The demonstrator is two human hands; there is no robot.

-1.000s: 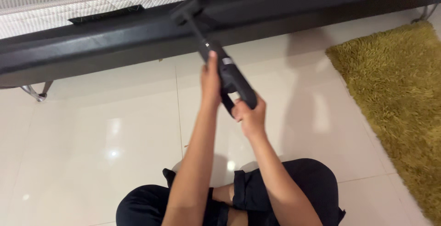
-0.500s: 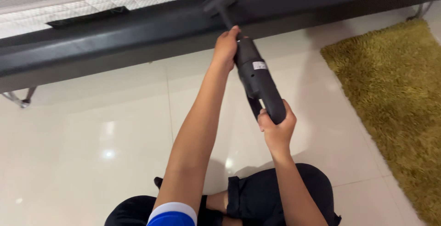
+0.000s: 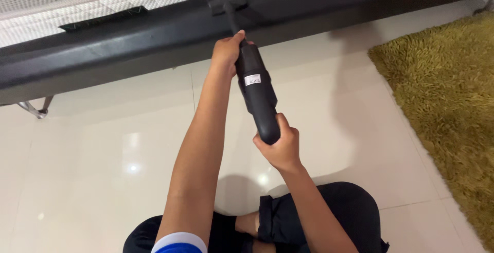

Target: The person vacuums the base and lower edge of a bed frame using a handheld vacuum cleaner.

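Observation:
I hold a black handheld vacuum [image 3: 256, 92] with both hands. My right hand [image 3: 278, 147] grips its handle at the near end. My left hand [image 3: 226, 52] wraps the front of the body where the thin nozzle tube begins. The flat brush head [image 3: 227, 0] presses on the top of the black bed frame [image 3: 128, 42], right at the edge of the white quilted mattress [image 3: 103, 1]. A second black brush attachment [image 3: 102, 19] lies on the mattress edge to the left.
Glossy white floor tiles [image 3: 103, 155] lie under me. A shaggy olive-green rug [image 3: 447, 93] covers the floor at right. A chrome bed leg [image 3: 35, 110] stands at the left. My knees in black trousers [image 3: 319, 217] are at the bottom.
The vacuum swung right and then back left along the frame. My left hand slid forward up the body toward the nozzle, and the brush head now sits near the middle top.

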